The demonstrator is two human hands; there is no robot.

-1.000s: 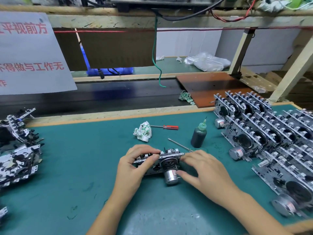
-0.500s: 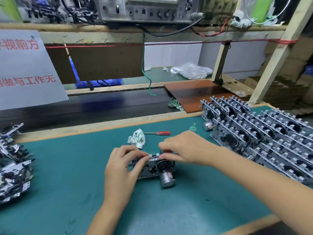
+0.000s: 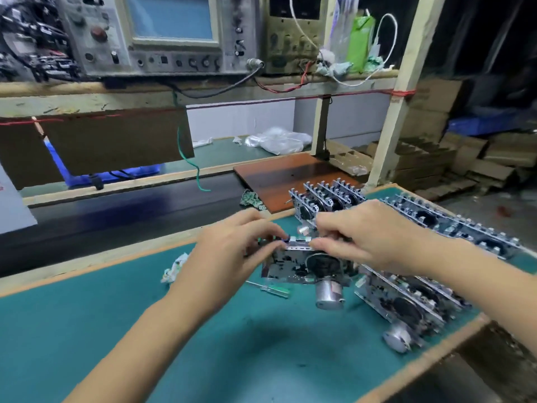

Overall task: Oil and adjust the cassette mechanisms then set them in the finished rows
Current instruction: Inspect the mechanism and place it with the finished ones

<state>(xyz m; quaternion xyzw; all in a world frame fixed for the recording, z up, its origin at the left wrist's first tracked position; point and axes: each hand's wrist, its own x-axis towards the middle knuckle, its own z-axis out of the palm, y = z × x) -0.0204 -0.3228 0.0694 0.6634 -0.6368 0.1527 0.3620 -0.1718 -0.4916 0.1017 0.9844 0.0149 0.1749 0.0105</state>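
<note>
Left hand: my left hand (image 3: 229, 251) curls round the left end of the cassette mechanism (image 3: 305, 266), fingertips pinching its top edge.
Right hand: my right hand (image 3: 366, 237) pinches the top edge from the right.
Mechanism: held above the green desk (image 3: 116, 330), motor hanging down, just beside the finished rows (image 3: 412, 298).
Change: half a second ago it sat lower and further left; the screwdriver (image 3: 270, 289) now shows beneath it.
Pose: both forearms reach forward and converge.

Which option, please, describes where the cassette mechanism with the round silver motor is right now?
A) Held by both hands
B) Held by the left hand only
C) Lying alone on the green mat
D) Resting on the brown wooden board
A: the left hand and right hand both pinch the top edge of the cassette mechanism with the round silver motor, beside the finished rows of metal mechanisms.
</note>
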